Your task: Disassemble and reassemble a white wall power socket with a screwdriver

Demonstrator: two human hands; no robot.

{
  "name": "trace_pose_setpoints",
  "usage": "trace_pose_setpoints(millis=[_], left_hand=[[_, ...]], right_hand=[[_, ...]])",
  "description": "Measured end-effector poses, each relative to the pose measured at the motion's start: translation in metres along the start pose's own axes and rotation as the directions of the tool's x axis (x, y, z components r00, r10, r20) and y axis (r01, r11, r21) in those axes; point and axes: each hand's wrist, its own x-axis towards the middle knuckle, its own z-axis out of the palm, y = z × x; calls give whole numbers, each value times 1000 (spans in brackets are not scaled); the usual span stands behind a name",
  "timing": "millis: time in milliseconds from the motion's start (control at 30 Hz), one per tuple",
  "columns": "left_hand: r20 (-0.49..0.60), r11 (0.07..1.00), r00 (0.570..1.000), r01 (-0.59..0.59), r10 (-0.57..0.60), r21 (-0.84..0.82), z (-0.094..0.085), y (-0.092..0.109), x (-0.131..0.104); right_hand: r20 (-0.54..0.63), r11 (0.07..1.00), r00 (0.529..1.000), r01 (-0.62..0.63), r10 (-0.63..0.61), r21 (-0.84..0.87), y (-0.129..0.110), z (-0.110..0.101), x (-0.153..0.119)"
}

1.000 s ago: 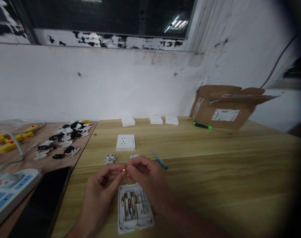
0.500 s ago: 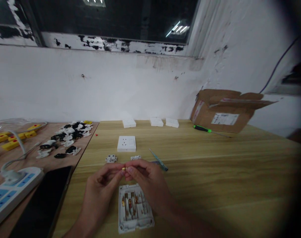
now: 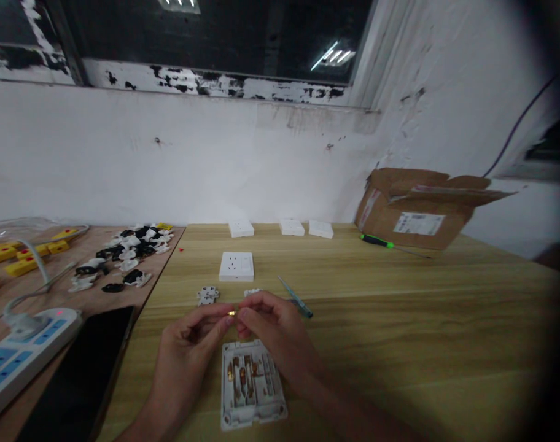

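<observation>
A small brass-coloured piece (image 3: 232, 313) is pinched between the thumb and forefinger of my left hand (image 3: 188, 350). Just to its right, my right hand (image 3: 280, 337) has its thumb and fingers closed at the piece's right end; whatever they hold is too small to make out. Below the hands lies an open white socket housing (image 3: 253, 387) with brass contacts inside, its right edge partly covered by my right hand. Beyond the fingers are a small white socket insert (image 3: 208, 295) and another white part (image 3: 252, 293), partly hidden.
A white socket (image 3: 236, 266) and a blue screwdriver (image 3: 295, 296) lie ahead. Three white sockets line the wall. A cardboard box (image 3: 418, 209) and green-black screwdriver (image 3: 376, 240) are at right. A phone (image 3: 77, 374), power strip (image 3: 31, 350) and loose parts (image 3: 132, 248) are at left.
My right hand's fingertips have shifted slightly right, away from my left fingertips, and more of the brass-coloured piece shows. The view has moved slightly.
</observation>
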Motion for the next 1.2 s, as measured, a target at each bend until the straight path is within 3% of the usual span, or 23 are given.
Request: trace_pose_setpoints(millis=[533, 967, 1200], left_hand=[[36, 998, 999, 1, 1, -58, 1, -2, 2], [69, 993, 995, 73, -67, -92, 0, -4, 5], [100, 986, 991, 99, -85, -136, -2, -6, 8]], right_hand=[[157, 993, 987, 45, -28, -107, 2, -6, -1], [106, 977, 994, 50, -28, -207, -2, -4, -4], [128, 985, 991, 56, -36, -161, -4, -2, -6]])
